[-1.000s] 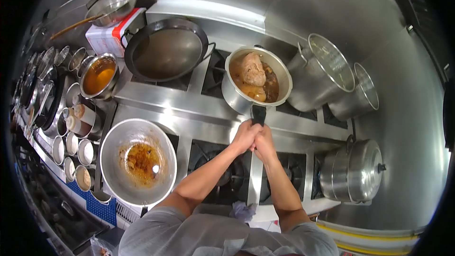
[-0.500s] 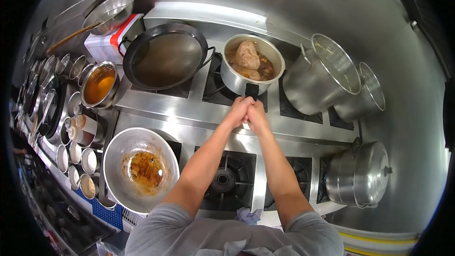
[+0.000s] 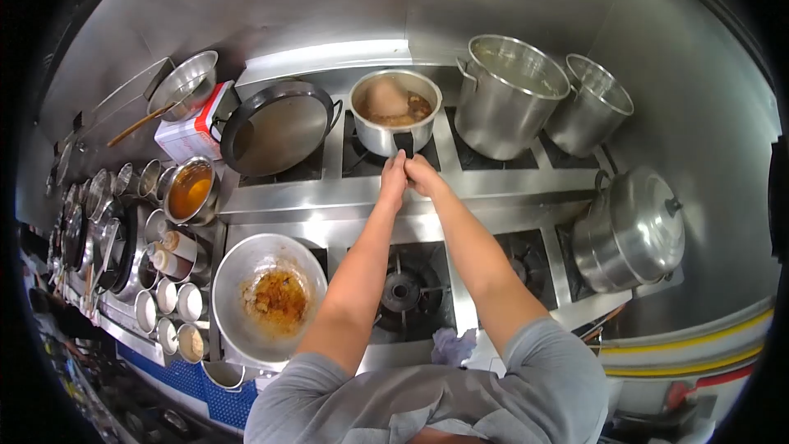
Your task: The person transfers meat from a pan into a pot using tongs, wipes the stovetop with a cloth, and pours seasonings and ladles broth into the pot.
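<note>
My left hand (image 3: pixel 393 178) and my right hand (image 3: pixel 420 175) are together at the handle of a silver cooking pot (image 3: pixel 376 138). Fingers of both are closed around the black handle (image 3: pixel 403 143), which shows only at its pot end. The pot stands at a back burner. Inside it, a large pale-brown piece of meat (image 3: pixel 386 97), smeared by motion, lies in dark brown broth (image 3: pixel 417 107).
Left of the pot is a wide black pan (image 3: pixel 275 136) with liquid. Tall stockpots (image 3: pixel 501 119) stand right, above a lidded pot (image 3: pixel 629 230). A large bowl (image 3: pixel 234 296) with brown residue sits front left. A crumpled cloth (image 3: pixel 454 347) lies near my body.
My view has shifted and turned. Both hands remain on the pot's handle. The meat, sharp before, is now blurred and sits lower in the pot.
</note>
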Action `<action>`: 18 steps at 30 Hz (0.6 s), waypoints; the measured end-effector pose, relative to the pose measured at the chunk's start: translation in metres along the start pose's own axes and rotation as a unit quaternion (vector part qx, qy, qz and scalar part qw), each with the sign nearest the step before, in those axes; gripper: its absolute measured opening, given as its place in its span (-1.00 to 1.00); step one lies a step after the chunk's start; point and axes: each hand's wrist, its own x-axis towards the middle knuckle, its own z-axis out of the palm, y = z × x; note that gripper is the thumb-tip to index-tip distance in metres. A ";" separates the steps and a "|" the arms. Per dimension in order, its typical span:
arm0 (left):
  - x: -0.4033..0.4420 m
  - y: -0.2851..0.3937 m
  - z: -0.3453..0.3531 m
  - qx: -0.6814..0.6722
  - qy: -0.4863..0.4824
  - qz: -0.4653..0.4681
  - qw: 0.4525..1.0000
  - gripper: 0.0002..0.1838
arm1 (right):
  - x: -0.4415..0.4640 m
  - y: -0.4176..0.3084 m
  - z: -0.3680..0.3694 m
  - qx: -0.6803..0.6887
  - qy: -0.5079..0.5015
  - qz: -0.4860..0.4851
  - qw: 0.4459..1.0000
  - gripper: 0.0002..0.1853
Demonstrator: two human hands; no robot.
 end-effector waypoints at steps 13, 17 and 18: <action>-0.376 -0.070 -0.046 0.161 0.105 0.199 0.961 -0.57 | -0.384 0.211 -0.068 -0.459 -0.009 -0.285 0.841 -0.72; -0.442 -0.138 -0.045 0.241 0.183 0.146 0.942 -0.53 | -0.411 0.257 -0.129 -0.619 -0.084 -0.230 0.746 -0.41; -0.452 -0.149 -0.039 0.260 0.194 0.145 0.935 -0.51 | -0.408 0.266 -0.141 -0.640 -0.101 -0.260 0.716 -0.31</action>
